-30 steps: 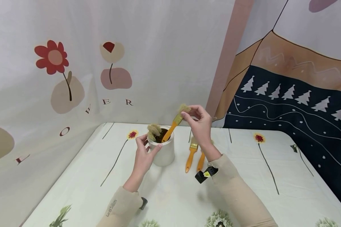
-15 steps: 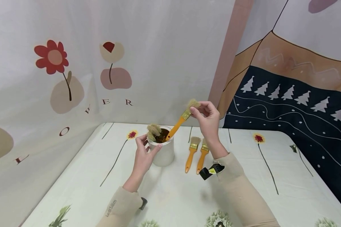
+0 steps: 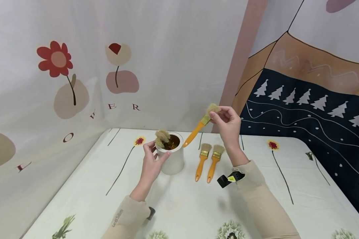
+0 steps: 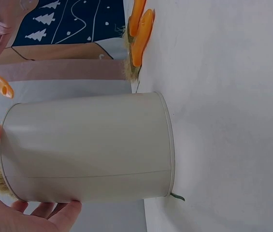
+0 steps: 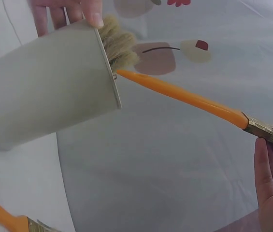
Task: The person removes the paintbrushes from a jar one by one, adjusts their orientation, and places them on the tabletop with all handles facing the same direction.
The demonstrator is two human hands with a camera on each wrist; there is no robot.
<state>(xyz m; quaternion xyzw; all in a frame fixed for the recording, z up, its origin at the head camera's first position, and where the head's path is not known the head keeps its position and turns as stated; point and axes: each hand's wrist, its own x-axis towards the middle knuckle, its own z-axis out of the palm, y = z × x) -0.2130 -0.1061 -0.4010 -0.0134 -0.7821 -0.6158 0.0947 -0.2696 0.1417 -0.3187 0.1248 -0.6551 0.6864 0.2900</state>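
A pale cylindrical pot stands upright on the table. My left hand grips it near the rim, thumb on the near side and fingers round the left. Bristle heads of brushes show at its mouth; their handles are mostly hidden inside. My right hand pinches a paintbrush by its metal band and bristles. The brush's orange handle slants down left, its tip by the pot's right rim. In the right wrist view the brush hangs outside the pot.
Two more orange-handled paintbrushes, a left one and a right one, lie side by side on the table, right of the pot. A flower-printed white cloth covers the table. Printed curtains hang behind it.
My right hand has moved right and slightly up, drawing the paintbrush out of the pot's mouth. The two brushes on the table are now fully uncovered. My left hand stays on the pot.
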